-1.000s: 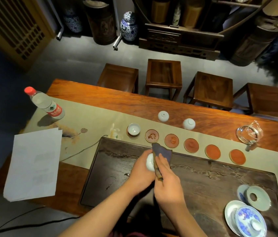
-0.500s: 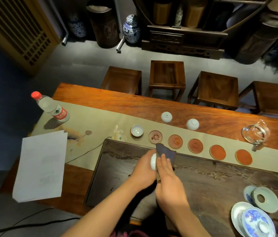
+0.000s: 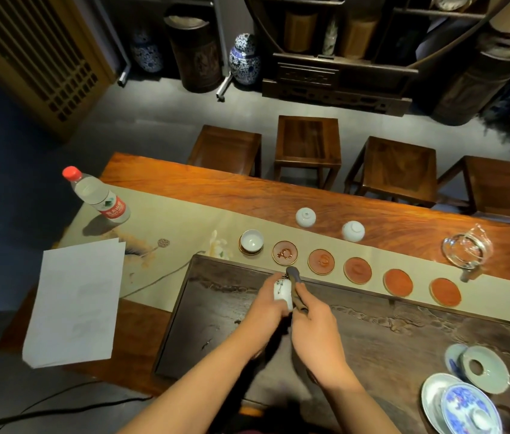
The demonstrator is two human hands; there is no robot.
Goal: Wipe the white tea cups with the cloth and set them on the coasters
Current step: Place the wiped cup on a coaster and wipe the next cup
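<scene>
A white tea cup (image 3: 282,292) is held in the left hand (image 3: 267,308) above the dark wooden tea tray (image 3: 404,333); the grip is closed around the cup's side, fingers wrapped under it. A dark cloth (image 3: 294,277) is pinched in the right hand (image 3: 316,327), grip closed on it, and is pressed against the right side of the cup. Cloth and cup are touching.

Beyond the tray's far edge, six round coasters are laid in a row on the pale runner (image 3: 169,220) of the bench (image 3: 216,186). The leftmost coaster (image 3: 250,249) is occupied by an upright cup (image 3: 251,241). The other five are bare: second coaster (image 3: 285,252), third coaster (image 3: 321,261), fourth coaster (image 3: 357,270), fifth coaster (image 3: 398,282), sixth coaster (image 3: 445,292).

Two more white cups are set upside down behind the row: one (image 3: 305,217) at the runner's far edge, the other (image 3: 353,230) just to its right on bare wood.

A plastic water bottle (image 3: 98,195) with a red cap is noted at the bench's left end, a stack of white paper (image 3: 75,305) near it, a glass pitcher (image 3: 466,250) to the right. Blue-and-white lidded ware (image 3: 466,408) is seen at the tray's near right corner. Four wooden stools are lined up behind the bench.
</scene>
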